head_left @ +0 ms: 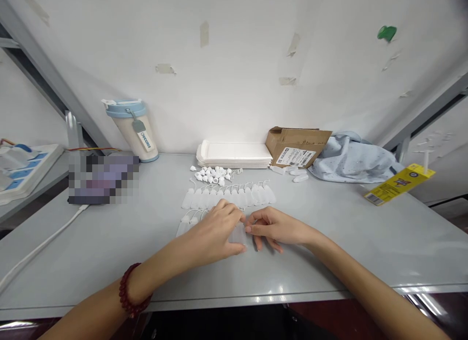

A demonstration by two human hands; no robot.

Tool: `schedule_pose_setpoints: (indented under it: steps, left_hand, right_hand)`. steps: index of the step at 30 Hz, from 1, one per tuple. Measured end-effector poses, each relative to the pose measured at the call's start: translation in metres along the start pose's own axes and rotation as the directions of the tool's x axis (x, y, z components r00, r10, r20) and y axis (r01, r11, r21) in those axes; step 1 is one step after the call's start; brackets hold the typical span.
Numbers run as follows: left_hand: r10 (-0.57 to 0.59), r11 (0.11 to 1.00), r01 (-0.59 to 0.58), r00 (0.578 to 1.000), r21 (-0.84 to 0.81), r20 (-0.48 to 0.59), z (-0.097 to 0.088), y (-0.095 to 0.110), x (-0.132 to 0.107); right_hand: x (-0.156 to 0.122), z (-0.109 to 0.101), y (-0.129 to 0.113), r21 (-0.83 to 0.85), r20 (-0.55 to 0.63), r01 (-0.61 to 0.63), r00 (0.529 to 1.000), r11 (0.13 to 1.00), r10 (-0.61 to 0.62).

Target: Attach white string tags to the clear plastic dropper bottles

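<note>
Small translucent white sleeves lie side by side on the grey table, with thin loops at their upper ends. A full row of sleeves (228, 197) lies farther back, and a nearer row (185, 226) is partly covered by my left hand (219, 230). My left hand arches over this nearer row, thumb and fingers apart, with a translucent piece (239, 234) showing between them. At the right edge of that piece is my right hand (276, 226); its thumb and index tips are close together and the other fingers hang loosely apart. Behind the rows sits a pile of small white caps (212, 175).
White trays (236, 154) are stacked at the wall beside an open cardboard box (298, 146). Loose sleeves (300, 178) lie before it. Farther right are a pale blue cloth (353, 157) and a tilted yellow drink carton (398, 184). A tumbler (133, 130) and a blurred device (104, 179) with a cable occupy the left.
</note>
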State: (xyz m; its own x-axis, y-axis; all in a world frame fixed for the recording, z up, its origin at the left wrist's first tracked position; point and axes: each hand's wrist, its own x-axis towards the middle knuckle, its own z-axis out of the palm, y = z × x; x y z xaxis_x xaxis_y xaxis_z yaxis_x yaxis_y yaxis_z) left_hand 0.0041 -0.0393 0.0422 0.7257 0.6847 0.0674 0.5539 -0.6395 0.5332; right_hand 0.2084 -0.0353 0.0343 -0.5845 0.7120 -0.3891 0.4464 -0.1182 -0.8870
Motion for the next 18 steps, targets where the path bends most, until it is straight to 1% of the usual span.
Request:
schedule_pose_setpoints:
  steps: [5, 11, 18]
  left_hand:
    - [-0.013, 1.000, 0.013, 0.999, -0.001, 0.031, -0.0006, 0.0018, -0.0005]
    - [-0.002, 1.000, 0.001, 1.000, 0.002, 0.025, -0.0009, 0.0006, -0.0007]
    - [-0.014, 1.000, 0.014, 0.999, 0.002, 0.047, -0.0009, -0.0002, -0.0012]
  right_hand:
    - [-0.0009, 0.0004, -0.0022, -0.004, 0.004, -0.006, 1.000, 1.000, 0.006]
    - [0.0002, -0.0006, -0.0019, 0.013, 0.015, -0.002, 1.000, 1.000, 0.001]
    - [0.0009, -0.0010, -0.0010, 0.026, 0.028, -0.007, 1.000, 1.000, 0.006]
